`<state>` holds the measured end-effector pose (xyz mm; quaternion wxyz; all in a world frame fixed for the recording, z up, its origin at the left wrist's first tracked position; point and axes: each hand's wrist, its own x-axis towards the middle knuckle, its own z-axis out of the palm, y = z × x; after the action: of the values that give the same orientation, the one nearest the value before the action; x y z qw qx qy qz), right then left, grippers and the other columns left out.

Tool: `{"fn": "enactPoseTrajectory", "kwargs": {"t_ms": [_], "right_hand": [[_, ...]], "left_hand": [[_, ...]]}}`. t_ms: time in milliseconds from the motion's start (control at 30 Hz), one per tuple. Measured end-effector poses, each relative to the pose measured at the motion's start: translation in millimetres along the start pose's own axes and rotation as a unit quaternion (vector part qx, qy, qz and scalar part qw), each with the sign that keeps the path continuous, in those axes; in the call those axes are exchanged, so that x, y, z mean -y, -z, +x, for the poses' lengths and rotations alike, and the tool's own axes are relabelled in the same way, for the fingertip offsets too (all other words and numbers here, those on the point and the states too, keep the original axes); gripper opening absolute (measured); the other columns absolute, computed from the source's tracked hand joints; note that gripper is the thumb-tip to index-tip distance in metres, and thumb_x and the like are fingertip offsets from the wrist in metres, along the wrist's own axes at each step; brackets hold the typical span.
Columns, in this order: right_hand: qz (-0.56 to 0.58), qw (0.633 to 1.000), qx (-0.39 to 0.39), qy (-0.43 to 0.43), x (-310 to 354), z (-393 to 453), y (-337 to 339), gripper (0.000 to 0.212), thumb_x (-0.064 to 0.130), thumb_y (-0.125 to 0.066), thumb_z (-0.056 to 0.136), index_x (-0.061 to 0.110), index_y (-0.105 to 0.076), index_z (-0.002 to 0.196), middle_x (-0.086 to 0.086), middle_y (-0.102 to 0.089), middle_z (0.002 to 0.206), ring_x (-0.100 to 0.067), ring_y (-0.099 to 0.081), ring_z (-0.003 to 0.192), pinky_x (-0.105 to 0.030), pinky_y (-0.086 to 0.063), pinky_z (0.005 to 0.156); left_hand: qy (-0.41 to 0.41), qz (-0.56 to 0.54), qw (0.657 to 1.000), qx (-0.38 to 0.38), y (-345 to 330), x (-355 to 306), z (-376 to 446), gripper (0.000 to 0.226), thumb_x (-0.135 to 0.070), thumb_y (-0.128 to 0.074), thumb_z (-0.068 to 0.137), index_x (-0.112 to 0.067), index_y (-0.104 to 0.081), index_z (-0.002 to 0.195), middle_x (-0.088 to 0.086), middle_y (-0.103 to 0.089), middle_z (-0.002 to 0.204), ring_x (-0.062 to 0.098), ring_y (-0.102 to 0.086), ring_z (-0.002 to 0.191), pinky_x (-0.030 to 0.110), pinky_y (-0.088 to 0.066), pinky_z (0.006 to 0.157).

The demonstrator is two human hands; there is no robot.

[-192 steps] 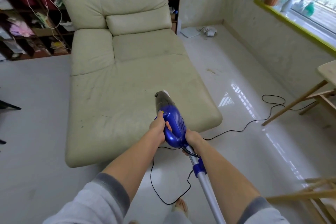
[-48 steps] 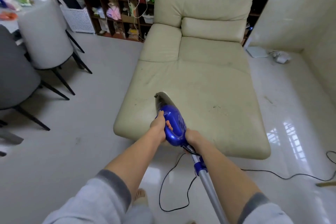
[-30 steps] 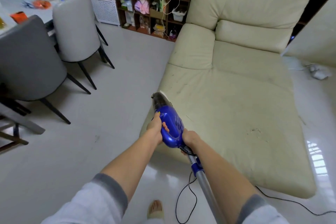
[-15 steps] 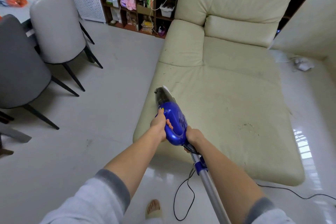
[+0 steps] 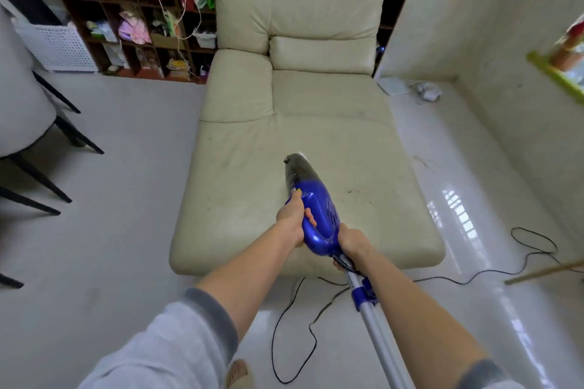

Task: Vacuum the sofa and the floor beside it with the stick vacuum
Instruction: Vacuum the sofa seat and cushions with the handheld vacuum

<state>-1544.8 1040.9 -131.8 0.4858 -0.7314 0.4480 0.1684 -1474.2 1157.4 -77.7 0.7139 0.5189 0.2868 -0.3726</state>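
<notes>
view swung right, sofa [image 5: 303, 142] now centred | stick vacuum [image 5: 316, 211] over sofa front seat | left hand [image 5: 292, 221] grips handle | right hand [image 5: 352, 243] wraps rear, fingers probably clamped, hidden | cord [image 5: 294, 325] on floor before sofa

**Around my sofa corner**

Behind it I see a dark cubby shelf [image 5: 136, 12] crammed with clutter, white cables dangling over it. A white perforated basket [image 5: 57, 47] stands to its left. A grey chair [image 5: 22, 110] on black legs sits at my far left.
</notes>
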Motion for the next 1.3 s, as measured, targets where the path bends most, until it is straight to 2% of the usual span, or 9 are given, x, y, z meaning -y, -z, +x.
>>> {"fn": "enactPoseTrajectory", "kwargs": {"t_ms": [200,300,400,467,667,733,800,833,1300], "right_hand": [[0.06,0.997,-0.045,-0.036,-55.0,-18.1,82.5,0.026,0.02,-0.032,0.101,0.012,-0.055,0.091,-0.019,-0.061,0.119,-0.033,-0.058,0.106,-0.041,-0.046,0.098],[0.095,0.993,-0.063,-0.042,-86.0,-19.5,111.6,0.032,0.034,-0.029,0.103,0.017,-0.049,0.085,-0.017,-0.057,0.11,-0.026,-0.052,0.096,-0.042,-0.046,0.1],[0.104,0.991,-0.066,-0.061,-123.9,-8.9,141.9,0.041,0.041,-0.029,0.1,0.016,-0.051,0.077,-0.013,-0.061,0.093,-0.027,-0.056,0.086,-0.041,-0.051,0.091],[0.1,0.991,-0.059,-0.066,-145.6,0.3,158.3,0.044,0.045,-0.031,0.094,0.013,-0.059,0.079,-0.019,-0.07,0.093,-0.029,-0.061,0.08,-0.045,-0.052,0.088],[0.126,0.986,-0.066,-0.085,-173.1,-10.8,206.8,0.027,0.028,-0.037,0.097,0.012,-0.055,0.085,-0.014,-0.066,0.09,-0.028,-0.061,0.081,-0.041,-0.052,0.086],[0.154,0.981,-0.06,-0.098,-181.7,-12.7,220.4,0.025,0.027,-0.038,0.098,0.012,-0.053,0.084,-0.012,-0.062,0.081,-0.023,-0.058,0.065,-0.037,-0.055,0.068],[0.182,0.975,-0.036,-0.122,-191.1,-11.2,233.4,0.022,0.02,-0.04,0.097,0.006,-0.054,0.088,-0.015,-0.059,0.073,-0.021,-0.053,0.05,-0.026,-0.049,0.045],[0.188,0.974,-0.027,-0.122,-194.4,-8.7,236.3,0.02,0.018,-0.04,0.096,0.005,-0.054,0.091,-0.016,-0.059,0.072,-0.021,-0.053,0.047,-0.024,-0.046,0.041],[0.265,0.957,0.013,-0.119,-199.5,-5.6,215.3,0.028,0.026,-0.038,0.098,0.003,-0.055,0.098,-0.016,-0.059,0.065,-0.019,-0.051,0.038,-0.024,-0.045,0.04]], "left_hand": [[0.021,0.059,0.997,0.041,-84.5,60.4,-8.3,0.032,-0.045,-0.058,0.093,-0.015,-0.062,0.1,-0.002,-0.044,0.042,0.011,-0.037,0.032,0.017,-0.034,0.037],[0.028,0.085,0.995,0.052,-116.5,90.0,-11.0,0.029,-0.043,-0.056,0.094,-0.014,-0.06,0.097,-0.002,-0.042,0.041,0.011,-0.035,0.031,0.017,-0.033,0.037],[0.039,0.111,0.991,0.065,-149.7,120.7,-14.0,0.028,-0.041,-0.055,0.095,-0.014,-0.056,0.087,-0.002,-0.041,0.039,0.012,-0.035,0.031,0.018,-0.033,0.037],[0.045,0.125,0.989,0.067,-168.0,134.7,-15.8,0.029,-0.042,-0.056,0.094,-0.015,-0.055,0.084,-0.003,-0.042,0.039,0.011,-0.035,0.032,0.016,-0.033,0.037],[0.057,0.158,0.984,0.067,-218.9,175.5,-19.6,0.031,-0.042,-0.055,0.095,-0.015,-0.054,0.079,-0.003,-0.041,0.039,0.011,-0.035,0.034,0.015,-0.033,0.036],[0.065,0.164,0.982,0.066,-232.2,186.7,-18.9,0.03,-0.042,-0.056,0.094,-0.016,-0.054,0.08,-0.004,-0.041,0.039,0.01,-0.036,0.034,0.014,-0.033,0.035],[0.073,0.167,0.981,0.063,-243.9,195.7,-16.5,0.029,-0.043,-0.057,0.094,-0.017,-0.054,0.08,-0.004,-0.042,0.04,0.009,-0.037,0.033,0.014,-0.034,0.035],[0.075,0.17,0.981,0.061,-247.4,198.6,-14.7,0.029,-0.043,-0.057,0.093,-0.017,-0.055,0.082,-0.004,-0.043,0.041,0.009,-0.037,0.033,0.014,-0.035,0.035],[0.053,0.194,0.978,0.049,-231.3,200.6,-13.8,0.035,-0.045,-0.055,0.094,-0.014,-0.055,0.079,-0.002,-0.043,0.043,0.011,-0.038,0.033,0.016,-0.036,0.037]]}}
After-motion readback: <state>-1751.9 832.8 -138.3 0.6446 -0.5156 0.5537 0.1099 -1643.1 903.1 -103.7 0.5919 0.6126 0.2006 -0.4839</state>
